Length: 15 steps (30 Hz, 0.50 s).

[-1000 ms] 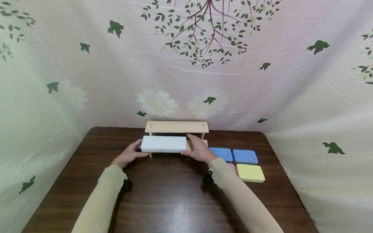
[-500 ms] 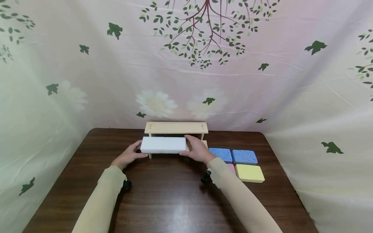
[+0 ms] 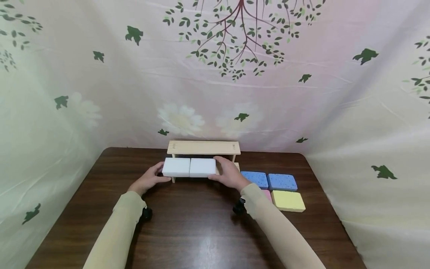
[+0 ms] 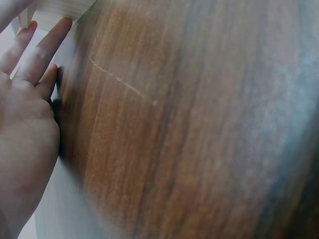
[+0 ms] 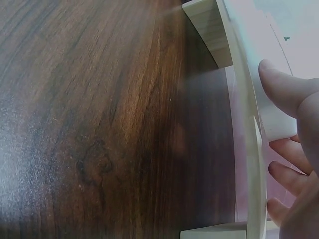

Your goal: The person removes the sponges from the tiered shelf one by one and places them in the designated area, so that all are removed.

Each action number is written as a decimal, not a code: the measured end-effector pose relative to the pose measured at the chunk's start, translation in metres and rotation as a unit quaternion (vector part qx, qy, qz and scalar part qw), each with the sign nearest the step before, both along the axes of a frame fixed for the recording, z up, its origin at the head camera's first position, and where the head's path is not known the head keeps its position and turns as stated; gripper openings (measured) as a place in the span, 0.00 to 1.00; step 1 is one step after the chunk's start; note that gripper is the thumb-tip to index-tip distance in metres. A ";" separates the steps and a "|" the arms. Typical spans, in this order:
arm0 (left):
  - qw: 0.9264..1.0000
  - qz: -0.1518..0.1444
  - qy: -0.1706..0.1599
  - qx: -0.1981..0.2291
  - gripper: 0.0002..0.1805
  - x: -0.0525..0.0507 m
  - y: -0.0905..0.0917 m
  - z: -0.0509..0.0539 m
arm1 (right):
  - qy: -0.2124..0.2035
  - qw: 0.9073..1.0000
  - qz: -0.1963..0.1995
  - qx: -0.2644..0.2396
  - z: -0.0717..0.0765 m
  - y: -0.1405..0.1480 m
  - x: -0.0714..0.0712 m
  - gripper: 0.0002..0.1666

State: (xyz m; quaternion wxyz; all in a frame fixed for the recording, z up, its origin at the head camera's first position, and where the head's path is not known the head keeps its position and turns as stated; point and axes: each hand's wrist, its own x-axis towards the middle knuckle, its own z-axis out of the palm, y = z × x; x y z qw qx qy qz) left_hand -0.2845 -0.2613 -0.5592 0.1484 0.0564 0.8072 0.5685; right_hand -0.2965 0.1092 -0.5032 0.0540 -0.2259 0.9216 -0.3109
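Observation:
Two white sponges, a left one (image 3: 176,167) and a right one (image 3: 203,167), lie side by side on the lower tier of a small wooden shelf (image 3: 203,147). A thin seam runs between them. My left hand (image 3: 150,178) holds the left sponge's outer end, thumb in front and fingers at the side. At the opposite end my right hand (image 3: 229,173) grips the right sponge, its thumb (image 5: 285,92) against the front face and other fingers around the end. In the left wrist view, the fingers (image 4: 42,57) reach the shelf's pale wood, and no sponge shows.
Right of the shelf on the dark wooden table (image 3: 201,231) lie two blue sponges (image 3: 282,182), a yellow sponge (image 3: 288,201) and a pink sponge (image 3: 267,194) partly behind the right forearm. A printed cloth (image 3: 208,93) hangs behind the table.
The white sponges looked like one unbroken block before; now a seam shows between them. Both hands have stayed nearly in place at the two ends.

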 end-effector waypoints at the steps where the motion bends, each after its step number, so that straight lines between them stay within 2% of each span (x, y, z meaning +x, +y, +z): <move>1: 1.000 -0.001 -0.001 -0.001 0.51 0.000 0.000 -0.001 | 0.001 1.000 0.001 0.000 0.000 0.001 0.001 0.53; 11: 1.000 -0.004 0.007 -0.012 0.51 -0.002 -0.001 -0.003 | 0.023 1.000 0.005 -0.008 0.002 0.014 0.008 0.51; 15: 1.000 -0.004 0.001 -0.014 0.51 -0.001 -0.001 -0.004 | 0.023 1.000 -0.002 -0.008 0.002 0.023 0.012 0.51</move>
